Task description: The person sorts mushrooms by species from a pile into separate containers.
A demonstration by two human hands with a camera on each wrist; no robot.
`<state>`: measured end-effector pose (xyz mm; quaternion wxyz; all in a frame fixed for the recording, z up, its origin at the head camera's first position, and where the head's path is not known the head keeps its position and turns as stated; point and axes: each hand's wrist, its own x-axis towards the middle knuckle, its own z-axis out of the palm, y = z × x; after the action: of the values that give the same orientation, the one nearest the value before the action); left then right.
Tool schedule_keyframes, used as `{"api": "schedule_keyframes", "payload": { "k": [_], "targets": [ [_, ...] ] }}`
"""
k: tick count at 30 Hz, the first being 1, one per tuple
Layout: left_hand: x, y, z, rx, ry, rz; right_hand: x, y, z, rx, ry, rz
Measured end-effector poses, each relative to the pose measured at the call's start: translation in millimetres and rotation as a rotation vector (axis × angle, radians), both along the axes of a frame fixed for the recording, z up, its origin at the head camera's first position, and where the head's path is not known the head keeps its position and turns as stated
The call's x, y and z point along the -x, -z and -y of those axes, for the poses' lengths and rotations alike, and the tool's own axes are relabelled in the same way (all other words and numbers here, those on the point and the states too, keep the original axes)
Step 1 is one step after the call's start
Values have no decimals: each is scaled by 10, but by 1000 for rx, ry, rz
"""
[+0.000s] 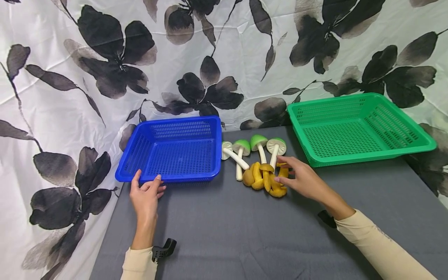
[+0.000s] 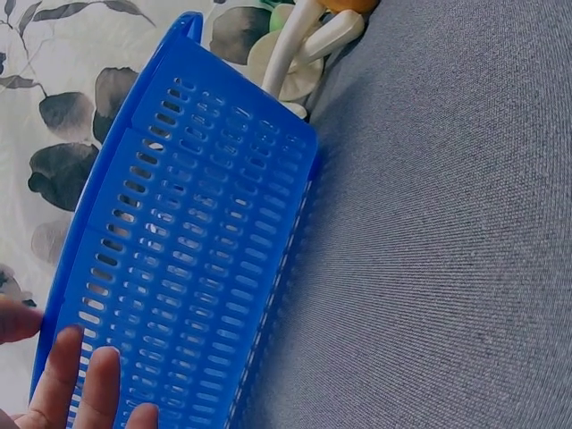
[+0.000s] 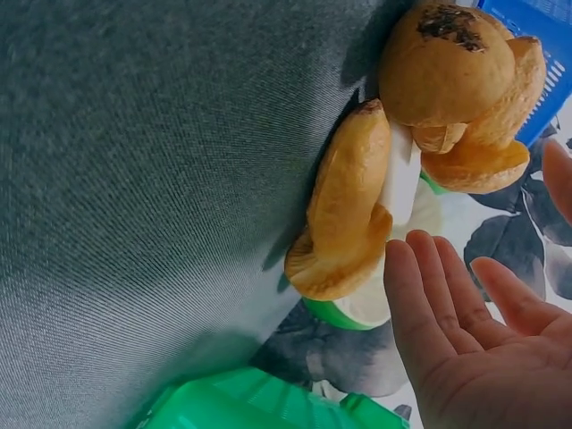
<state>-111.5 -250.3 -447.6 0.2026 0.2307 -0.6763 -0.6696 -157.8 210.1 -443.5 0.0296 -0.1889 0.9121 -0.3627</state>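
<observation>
My left hand (image 1: pixel 144 198) is at the near left of the blue basket (image 1: pixel 168 179), with thumb and fingers on either side of its rim. In the left wrist view, fingertips (image 2: pixel 100 362) lie against the slotted outer wall. My right hand (image 1: pixel 302 179) reaches over the right side of a cluster of yellow-brown toy mushrooms (image 1: pixel 257 177), thumb and fingers spread apart. The right wrist view shows its fingers extended close beside a yellow mushroom (image 3: pixel 349 201), with nothing gripped. Behind the cluster lie several green-capped toy mushrooms (image 1: pixel 259 142) with white stems.
A green basket (image 1: pixel 371 155) stands at the back right, beyond my right hand. The grey cloth-covered table (image 1: pixel 224 233) runs beneath everything. A white curtain with dark flowers (image 1: pixel 245 58) hangs directly behind the baskets.
</observation>
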Motion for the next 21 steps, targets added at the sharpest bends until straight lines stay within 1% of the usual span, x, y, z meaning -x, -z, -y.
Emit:
{"api": "schedule_keyframes", "payload": {
  "k": [4, 10, 16, 21],
  "targets": [
    [-6, -18, -14, 1, -2, -13, 20, 31, -5, 3, -6, 3],
    [-6, -11, -21, 20, -17, -30, 69, 65, -4, 10, -18, -23],
    [-24, 4, -26, 32, -25, -15, 107, 114, 4, 20, -63, -48],
    [-34, 10, -41, 42, -30, -8, 142, 141, 48, 41, -83, -16]
  ]
}}
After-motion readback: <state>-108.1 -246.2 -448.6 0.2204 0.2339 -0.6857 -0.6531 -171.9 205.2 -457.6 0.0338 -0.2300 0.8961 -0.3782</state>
